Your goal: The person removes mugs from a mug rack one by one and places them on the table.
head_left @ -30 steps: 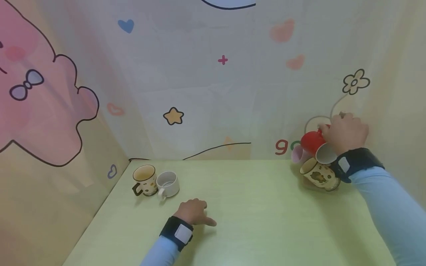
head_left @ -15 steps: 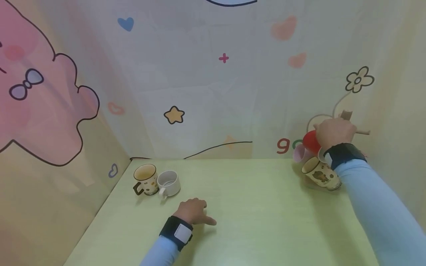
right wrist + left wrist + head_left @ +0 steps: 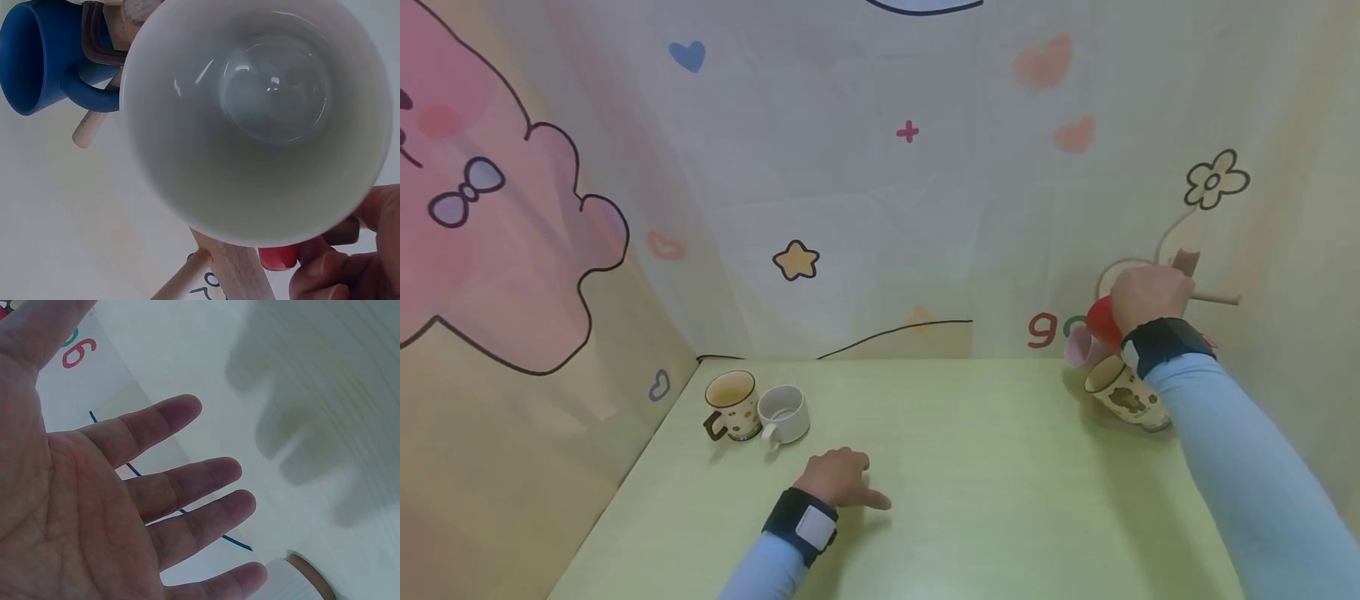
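Observation:
My right hand (image 3: 1150,298) grips a red mug (image 3: 1102,321) at the upper part of a wooden mug rack (image 3: 1186,262). In the right wrist view, the mug's white inside (image 3: 269,94) faces the camera, and curled fingers (image 3: 315,269) are at its red handle. Whether the handle is over a peg is hidden. Below the red mug hang a pink mug (image 3: 1081,347) and a tilted cream mug with a bear picture (image 3: 1126,396). My left hand (image 3: 841,479) hovers over the table with its fingers spread and holds nothing; its palm (image 3: 81,506) shows in the left wrist view.
A spotted cream mug (image 3: 732,406) and a white cup (image 3: 784,414) stand side by side at the table's back left. A blue mug (image 3: 37,56) hangs at the rack beside a brown handle (image 3: 94,37). A printed cloth (image 3: 850,183) rises behind the table.
My right hand has moved left and turned over the red mug, uncovering the rack's top and a peg. The mug's white opening is now hidden from the head view. My left hand stays put.

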### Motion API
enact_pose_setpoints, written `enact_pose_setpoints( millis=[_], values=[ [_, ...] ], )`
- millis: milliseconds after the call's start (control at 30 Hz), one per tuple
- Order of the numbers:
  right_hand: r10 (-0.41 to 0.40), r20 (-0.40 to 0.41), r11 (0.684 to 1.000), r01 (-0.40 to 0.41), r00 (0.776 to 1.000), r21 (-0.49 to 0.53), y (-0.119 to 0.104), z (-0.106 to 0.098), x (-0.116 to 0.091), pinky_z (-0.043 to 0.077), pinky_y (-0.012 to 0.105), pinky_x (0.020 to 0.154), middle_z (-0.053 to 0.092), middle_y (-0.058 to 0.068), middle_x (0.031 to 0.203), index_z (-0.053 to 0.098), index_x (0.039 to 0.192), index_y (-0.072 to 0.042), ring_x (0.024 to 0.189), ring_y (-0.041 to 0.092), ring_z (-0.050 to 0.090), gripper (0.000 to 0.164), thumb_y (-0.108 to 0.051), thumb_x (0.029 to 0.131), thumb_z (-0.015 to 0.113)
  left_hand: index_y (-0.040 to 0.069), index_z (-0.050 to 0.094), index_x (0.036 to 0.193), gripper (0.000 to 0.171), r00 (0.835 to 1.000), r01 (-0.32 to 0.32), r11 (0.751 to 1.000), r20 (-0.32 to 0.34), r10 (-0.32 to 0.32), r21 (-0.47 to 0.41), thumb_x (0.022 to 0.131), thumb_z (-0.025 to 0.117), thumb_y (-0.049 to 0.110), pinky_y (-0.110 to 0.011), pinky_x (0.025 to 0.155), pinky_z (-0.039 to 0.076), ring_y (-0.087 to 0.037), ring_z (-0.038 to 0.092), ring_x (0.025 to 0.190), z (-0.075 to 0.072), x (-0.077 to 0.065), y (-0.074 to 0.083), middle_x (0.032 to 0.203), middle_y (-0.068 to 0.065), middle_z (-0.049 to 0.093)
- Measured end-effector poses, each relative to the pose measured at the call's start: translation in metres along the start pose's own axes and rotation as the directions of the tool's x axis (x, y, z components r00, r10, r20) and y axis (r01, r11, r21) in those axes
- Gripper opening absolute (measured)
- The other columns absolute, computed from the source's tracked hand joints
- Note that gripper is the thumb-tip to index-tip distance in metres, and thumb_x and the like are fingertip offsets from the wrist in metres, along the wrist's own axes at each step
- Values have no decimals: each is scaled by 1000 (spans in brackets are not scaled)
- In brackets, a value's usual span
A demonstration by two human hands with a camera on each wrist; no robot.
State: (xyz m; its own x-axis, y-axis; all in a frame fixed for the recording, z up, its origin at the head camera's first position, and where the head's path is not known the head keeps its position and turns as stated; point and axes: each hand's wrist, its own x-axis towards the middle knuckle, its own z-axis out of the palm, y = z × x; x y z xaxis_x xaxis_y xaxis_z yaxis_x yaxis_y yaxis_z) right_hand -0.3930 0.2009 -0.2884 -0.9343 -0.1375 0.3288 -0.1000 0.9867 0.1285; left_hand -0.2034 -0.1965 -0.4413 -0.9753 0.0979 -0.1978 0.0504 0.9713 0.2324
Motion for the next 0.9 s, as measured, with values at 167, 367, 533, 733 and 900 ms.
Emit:
enact_pose_setpoints(
  millis=[167, 367, 533, 733, 900],
  values=[
    [-9, -1, 1000, 9, 1000, -13, 3, -1, 0, 47, 44, 57, 56, 19, 65, 64, 81, 8, 60, 36, 53, 10, -2, 83, 65, 5, 68, 116, 71, 1000, -4, 1000, -4, 4, 1, 72, 79, 60, -59, 86, 47, -33, 63, 99, 0, 0, 0, 106, -11, 68],
    [-61, 19, 998, 62, 998, -33, 8, 1, -6, 48, 44, 54, 54, 16, 64, 64, 81, 6, 59, 35, 51, 11, -1, 77, 72, 5, 68, 117, 71, 1000, 1, 1000, 10, -1, -2, 72, 79, 60, -58, 87, 47, -33, 63, 100, 0, 0, 2, 107, -11, 68],
    [-136, 20, 991, 137, 990, -11, 16, 1, -13, 48, 45, 50, 55, 13, 62, 66, 77, 2, 60, 35, 51, 3, 2, 76, 69, 6, 67, 117, 70, 1000, 9, 1000, 22, -9, 1, 73, 80, 58, -57, 85, 48, -33, 63, 100, 0, -3, 5, 106, -11, 67],
    [-185, 16, 982, 186, 983, -34, 26, 2, -16, 50, 47, 49, 54, 11, 61, 69, 81, 0, 59, 35, 50, 8, 3, 75, 72, 6, 68, 117, 70, 1000, 10, 1000, 24, -10, 12, 73, 79, 59, -57, 85, 48, -32, 63, 99, 0, -3, 6, 106, -11, 68],
    [-223, 6, 973, 223, 975, -55, 36, 4, -19, 51, 49, 48, 54, 12, 60, 70, 84, 0, 56, 34, 49, 17, 2, 70, 80, 6, 68, 116, 69, 1000, 11, 1000, 17, -12, 14, 73, 79, 59, -56, 85, 48, -33, 63, 100, 1, -4, 6, 107, -11, 68]
  ],
)
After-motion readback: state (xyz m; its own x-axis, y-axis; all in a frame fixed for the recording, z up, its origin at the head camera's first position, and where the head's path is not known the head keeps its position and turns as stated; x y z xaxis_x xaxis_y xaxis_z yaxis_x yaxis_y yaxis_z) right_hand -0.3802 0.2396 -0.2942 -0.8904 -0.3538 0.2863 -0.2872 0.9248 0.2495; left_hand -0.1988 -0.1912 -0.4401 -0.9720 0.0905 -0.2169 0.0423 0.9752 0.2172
